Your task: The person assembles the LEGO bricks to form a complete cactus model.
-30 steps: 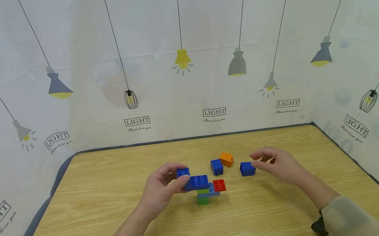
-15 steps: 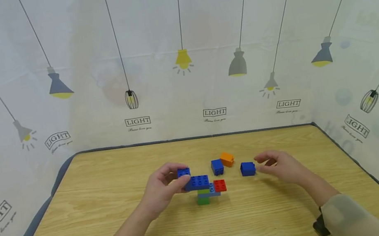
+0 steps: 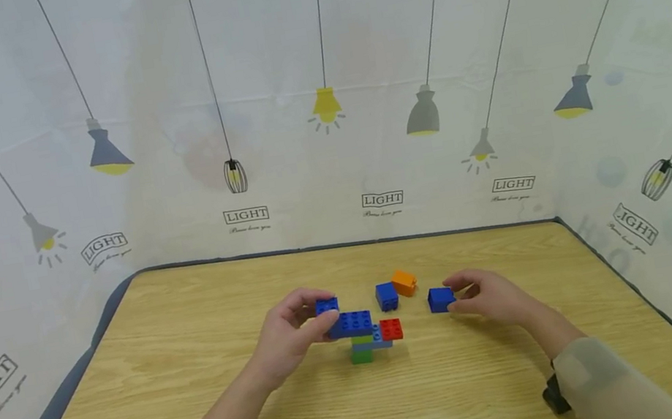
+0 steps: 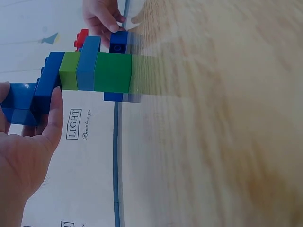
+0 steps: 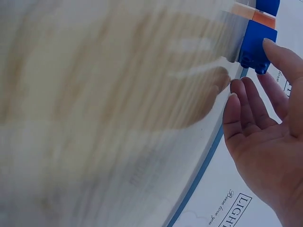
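My left hand (image 3: 286, 338) grips the blue upper end of a toy brick structure (image 3: 355, 323) with thumb and fingers. The structure stands upright on a green brick (image 4: 113, 72); above it come light blue, lime green and blue bricks (image 4: 49, 78). A red brick (image 3: 391, 329) sits on its right arm. To the right, my right hand (image 3: 491, 296) pinches a loose blue brick (image 3: 440, 300) between thumb and index finger. In the right wrist view this brick (image 5: 258, 43) lies on its side, studs facing the palm, other fingers held off it.
Another blue brick (image 3: 387, 296) and an orange brick (image 3: 404, 282) lie close together behind the structure on the wooden table (image 3: 206, 313). A white curtain printed with lamps (image 3: 277, 175) surrounds the table's back and sides.
My right hand drew slightly back from the loose blue brick, then came in again and took it between thumb and index finger. The left hand keeps its hold on the structure.
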Demonstrator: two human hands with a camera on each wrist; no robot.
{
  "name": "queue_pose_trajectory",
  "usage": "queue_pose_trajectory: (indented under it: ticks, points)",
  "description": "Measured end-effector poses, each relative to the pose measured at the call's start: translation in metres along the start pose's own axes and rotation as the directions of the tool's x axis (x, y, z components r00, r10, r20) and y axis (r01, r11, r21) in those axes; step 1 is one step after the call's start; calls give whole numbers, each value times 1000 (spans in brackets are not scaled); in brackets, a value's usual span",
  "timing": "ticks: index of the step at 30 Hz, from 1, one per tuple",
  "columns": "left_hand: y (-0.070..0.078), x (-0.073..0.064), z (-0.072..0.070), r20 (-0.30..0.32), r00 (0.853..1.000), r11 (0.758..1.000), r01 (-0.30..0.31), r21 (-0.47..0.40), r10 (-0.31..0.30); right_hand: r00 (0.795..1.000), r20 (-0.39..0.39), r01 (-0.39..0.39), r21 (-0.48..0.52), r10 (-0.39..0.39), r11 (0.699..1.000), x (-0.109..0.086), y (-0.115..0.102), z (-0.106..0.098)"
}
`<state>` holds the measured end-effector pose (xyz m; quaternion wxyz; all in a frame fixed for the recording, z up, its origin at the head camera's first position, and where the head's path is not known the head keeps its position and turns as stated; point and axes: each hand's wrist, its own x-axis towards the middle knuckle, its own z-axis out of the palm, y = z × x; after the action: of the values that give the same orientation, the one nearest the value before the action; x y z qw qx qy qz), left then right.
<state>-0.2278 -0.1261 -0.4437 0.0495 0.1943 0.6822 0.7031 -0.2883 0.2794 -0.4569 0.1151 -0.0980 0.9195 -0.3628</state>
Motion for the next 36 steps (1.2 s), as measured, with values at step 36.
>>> queue_pose_trajectory:
  ticks: [36]
  points:
    - [1,0,0,-1,1000,1000,-3,17,3,939,-147,330,129,-311,935,-24,-62,7]
